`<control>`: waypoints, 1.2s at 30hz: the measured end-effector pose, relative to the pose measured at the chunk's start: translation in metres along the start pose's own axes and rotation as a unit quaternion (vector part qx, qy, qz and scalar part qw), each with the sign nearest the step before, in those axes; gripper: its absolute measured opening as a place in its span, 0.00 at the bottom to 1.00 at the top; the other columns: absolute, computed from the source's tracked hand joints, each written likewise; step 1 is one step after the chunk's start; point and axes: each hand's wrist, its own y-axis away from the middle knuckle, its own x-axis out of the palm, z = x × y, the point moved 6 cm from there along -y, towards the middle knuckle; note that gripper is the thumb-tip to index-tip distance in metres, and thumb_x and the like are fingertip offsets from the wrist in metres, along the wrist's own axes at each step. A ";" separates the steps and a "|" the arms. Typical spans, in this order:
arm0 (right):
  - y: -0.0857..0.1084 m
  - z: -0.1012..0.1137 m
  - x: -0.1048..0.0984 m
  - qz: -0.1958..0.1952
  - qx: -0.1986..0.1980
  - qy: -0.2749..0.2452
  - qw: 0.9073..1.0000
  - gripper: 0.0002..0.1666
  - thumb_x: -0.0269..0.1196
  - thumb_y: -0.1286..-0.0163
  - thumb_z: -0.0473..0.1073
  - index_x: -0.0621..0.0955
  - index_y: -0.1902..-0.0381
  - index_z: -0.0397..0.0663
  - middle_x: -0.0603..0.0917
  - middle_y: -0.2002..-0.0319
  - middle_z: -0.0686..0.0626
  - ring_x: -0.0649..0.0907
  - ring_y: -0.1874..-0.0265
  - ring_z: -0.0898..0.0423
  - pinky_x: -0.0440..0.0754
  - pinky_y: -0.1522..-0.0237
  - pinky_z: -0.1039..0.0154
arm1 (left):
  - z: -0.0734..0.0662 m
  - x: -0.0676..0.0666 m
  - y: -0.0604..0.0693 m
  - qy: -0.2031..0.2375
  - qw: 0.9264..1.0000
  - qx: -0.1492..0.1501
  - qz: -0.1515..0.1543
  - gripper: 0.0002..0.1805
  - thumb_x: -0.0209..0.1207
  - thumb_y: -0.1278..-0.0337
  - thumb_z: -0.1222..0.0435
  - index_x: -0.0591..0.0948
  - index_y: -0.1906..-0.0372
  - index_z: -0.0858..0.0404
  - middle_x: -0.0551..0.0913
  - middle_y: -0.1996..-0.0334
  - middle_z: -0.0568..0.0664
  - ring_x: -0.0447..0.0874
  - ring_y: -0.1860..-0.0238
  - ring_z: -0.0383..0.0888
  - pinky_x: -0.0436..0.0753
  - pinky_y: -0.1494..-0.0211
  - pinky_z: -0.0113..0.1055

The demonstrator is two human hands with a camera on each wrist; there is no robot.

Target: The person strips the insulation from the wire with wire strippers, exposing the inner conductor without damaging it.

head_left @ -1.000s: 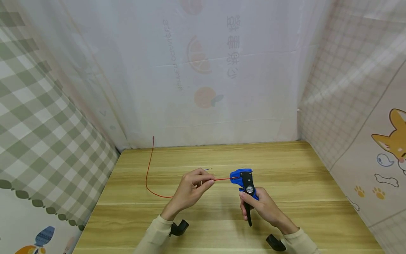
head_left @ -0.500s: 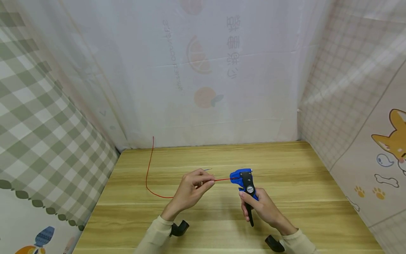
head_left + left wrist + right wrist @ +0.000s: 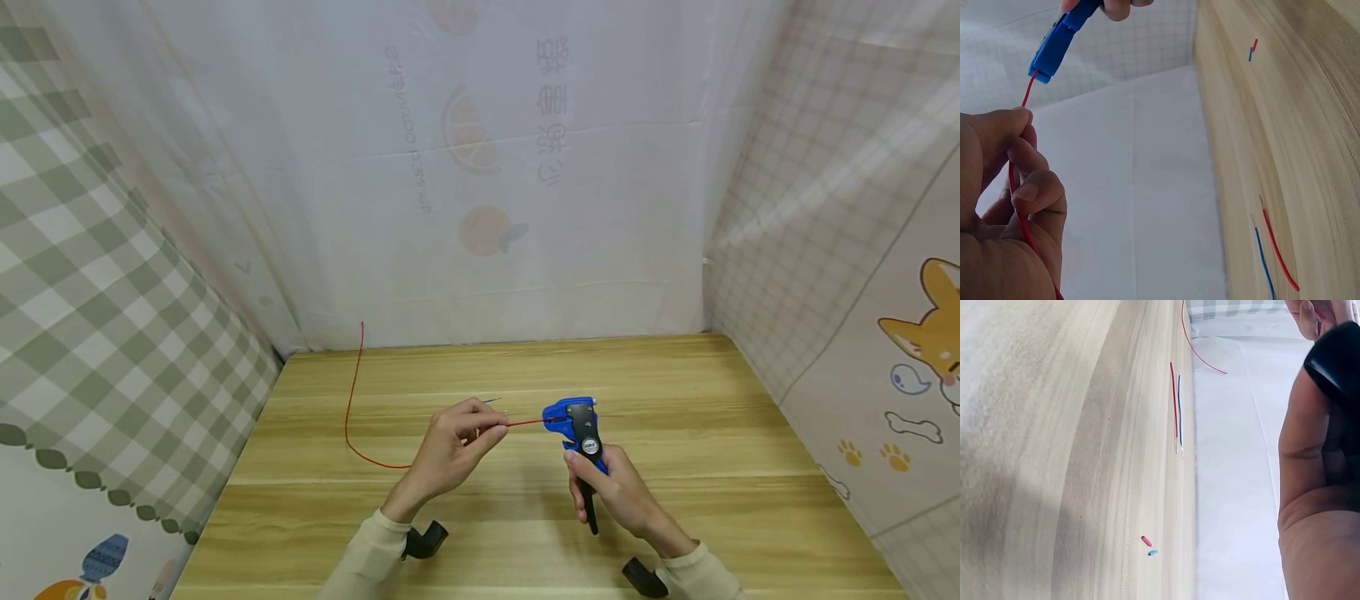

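My left hand (image 3: 450, 450) pinches a red wire (image 3: 528, 422) between thumb and fingertips, a short way from its end. That end runs into the nose of a blue and black wire stripper (image 3: 582, 427); how deep it sits is hidden. Around the stripper's handles my right hand (image 3: 622, 493) is wrapped, with the tool held upright above the table. From the left wrist, the stripper's blue head (image 3: 1054, 53) shows with the wire entering it. The wire's long tail (image 3: 348, 417) curves away behind my left hand towards the back wall.
On the wooden table (image 3: 750, 500) lie a short red wire (image 3: 1280, 253) and a blue wire (image 3: 1262, 259), both with bared ends. Small red (image 3: 1146, 540) and blue (image 3: 1152, 553) insulation bits lie apart from them. White cloth (image 3: 495, 308) hangs behind the table.
The wire stripper and my right hand have shifted very slightly to the left. My left hand keeps its pinch on the red wire in nearly the same place.
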 end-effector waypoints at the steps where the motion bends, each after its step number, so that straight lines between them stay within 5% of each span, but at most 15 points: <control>1: 0.000 0.000 0.000 -0.002 0.000 0.000 1.000 0.26 0.46 0.06 0.37 0.74 0.64 0.18 0.74 0.78 0.24 0.85 0.85 0.47 0.88 0.79 0.51 | 0.000 0.000 0.000 0.000 1.000 0.002 -0.002 0.08 0.68 0.20 0.68 0.96 0.50 0.58 0.93 0.57 0.48 0.74 0.70 0.27 0.76 0.69 0.23; 9: -0.001 0.000 0.002 -0.017 -0.008 0.003 1.000 0.24 0.46 0.06 0.37 0.72 0.62 0.20 0.73 0.79 0.25 0.83 0.86 0.45 0.87 0.80 0.51 | 0.000 0.001 0.000 0.002 1.000 0.019 -0.016 0.08 0.68 0.20 0.70 0.96 0.51 0.59 0.93 0.58 0.50 0.75 0.71 0.30 0.76 0.70 0.24; 17: -0.001 -0.001 0.002 -0.028 -0.012 0.003 1.000 0.25 0.46 0.06 0.37 0.73 0.64 0.22 0.73 0.79 0.26 0.82 0.87 0.45 0.85 0.82 0.53 | 0.001 0.001 -0.001 0.000 1.000 -0.003 -0.014 0.08 0.68 0.20 0.68 0.96 0.51 0.58 0.92 0.58 0.47 0.73 0.70 0.27 0.75 0.68 0.23; 24: -0.002 -0.002 0.004 -0.037 -0.014 -0.004 0.999 0.27 0.45 0.06 0.37 0.69 0.64 0.14 0.72 0.80 0.27 0.81 0.88 0.46 0.84 0.84 0.53 | 0.001 0.001 -0.001 0.002 1.000 0.001 -0.017 0.08 0.68 0.20 0.68 0.96 0.51 0.58 0.92 0.59 0.48 0.74 0.70 0.28 0.76 0.69 0.24; 30: -0.002 -0.003 0.003 -0.066 -0.011 0.001 0.998 0.29 0.46 0.06 0.38 0.71 0.71 0.25 0.69 0.83 0.29 0.77 0.92 0.48 0.80 0.88 0.57 | 0.001 0.002 0.000 0.008 1.000 0.010 -0.024 0.08 0.68 0.20 0.69 0.96 0.51 0.58 0.92 0.60 0.49 0.74 0.71 0.30 0.74 0.69 0.24; 36: -0.002 -0.002 0.004 -0.070 -0.013 0.003 0.997 0.29 0.47 0.06 0.37 0.72 0.72 0.26 0.69 0.84 0.29 0.76 0.92 0.45 0.79 0.89 0.57 | 0.001 0.001 0.000 0.004 1.000 0.000 -0.020 0.08 0.68 0.20 0.68 0.96 0.51 0.58 0.91 0.60 0.47 0.72 0.71 0.27 0.73 0.68 0.23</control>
